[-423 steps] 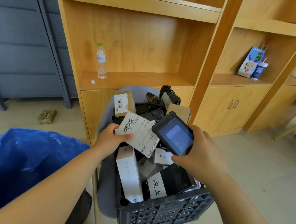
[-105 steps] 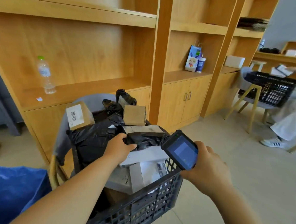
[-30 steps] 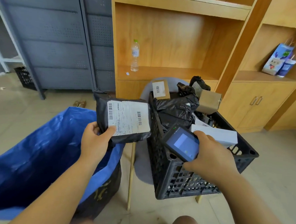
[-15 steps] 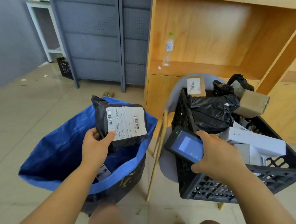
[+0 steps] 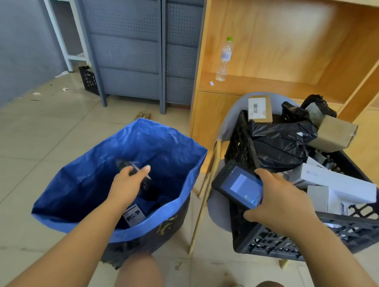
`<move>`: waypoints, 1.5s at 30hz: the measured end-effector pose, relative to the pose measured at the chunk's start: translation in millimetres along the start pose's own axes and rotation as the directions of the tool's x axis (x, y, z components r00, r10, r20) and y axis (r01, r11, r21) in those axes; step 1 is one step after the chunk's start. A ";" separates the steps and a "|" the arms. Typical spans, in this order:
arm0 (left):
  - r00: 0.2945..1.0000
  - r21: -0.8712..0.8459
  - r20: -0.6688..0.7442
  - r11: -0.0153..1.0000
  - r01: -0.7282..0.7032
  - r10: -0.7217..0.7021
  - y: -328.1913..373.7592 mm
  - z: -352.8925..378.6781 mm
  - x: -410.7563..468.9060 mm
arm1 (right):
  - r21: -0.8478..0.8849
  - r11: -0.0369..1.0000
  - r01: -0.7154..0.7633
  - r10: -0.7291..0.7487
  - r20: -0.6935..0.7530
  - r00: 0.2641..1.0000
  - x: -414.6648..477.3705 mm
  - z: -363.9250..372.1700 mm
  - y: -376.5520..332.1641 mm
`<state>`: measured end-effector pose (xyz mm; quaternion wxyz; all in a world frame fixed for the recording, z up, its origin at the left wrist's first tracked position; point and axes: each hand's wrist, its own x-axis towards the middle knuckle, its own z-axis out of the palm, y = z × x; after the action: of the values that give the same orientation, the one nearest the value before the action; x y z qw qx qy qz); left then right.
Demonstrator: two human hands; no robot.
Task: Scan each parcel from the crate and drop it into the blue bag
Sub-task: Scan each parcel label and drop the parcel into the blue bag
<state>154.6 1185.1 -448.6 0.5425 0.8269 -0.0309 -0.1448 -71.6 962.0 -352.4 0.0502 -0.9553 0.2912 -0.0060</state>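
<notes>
My left hand (image 5: 127, 184) is inside the mouth of the blue bag (image 5: 90, 177), palm down. Just past my fingers (image 5: 144, 170) is a dark, blurred parcel (image 5: 136, 173); I cannot tell whether my fingers are touching it or have let it go, and their grip is too smeared to read. Deeper in the bag, right of my wrist, another parcel with a white label (image 5: 133, 215) lies near the bottom.

My right hand (image 5: 277, 205) is closed around a handheld scanner (image 5: 237, 185), thumb along its upper edge, the lit screen facing up at me. The scanner hangs between the bag and the crate (image 5: 266, 244), over the crate's left wall.

The crate is black plastic lattice and sits on a grey chair (image 5: 219, 210) just right of the bag. It is piled high: a black plastic-wrapped parcel (image 5: 278, 143) at the centre, a small brown box with a barcode label (image 5: 259, 108) propped at the back left corner, a bigger brown box (image 5: 334, 134) tilted at the back right, another black bundle (image 5: 315, 106) behind it, and long white boxes (image 5: 335, 184) lying toward the front right.

Behind the crate stands a wooden shelf unit (image 5: 277, 49) with a clear water bottle (image 5: 225, 58), green cap, upright on the shelf. Left of that unit is a grey metal cabinet (image 5: 132, 41). The bag stands on the tiled floor (image 5: 30, 139), and my bare knees show below it.
</notes>
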 end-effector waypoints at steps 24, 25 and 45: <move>0.582 0.090 0.658 0.717 -0.691 0.478 143.9 285.0 -81.8 | 0.230 0.799 -0.555 0.597 -0.199 0.777 -84.1 -20.8 214.4; 0.548 0.129 0.677 0.654 -0.745 0.491 146.3 298.9 -81.8 | 0.235 0.787 -0.570 0.613 -0.192 0.767 -84.4 -21.2 221.9; 0.356 0.340 0.704 0.149 -0.929 0.614 173.9 350.2 -86.6 | 0.323 0.715 -0.620 0.692 -0.201 0.694 -77.7 -14.0 260.5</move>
<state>-5.5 820.9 -402.5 0.1501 0.7644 -0.6267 0.0225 -281.5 789.0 -363.0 0.1133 -0.7608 0.6161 -0.1698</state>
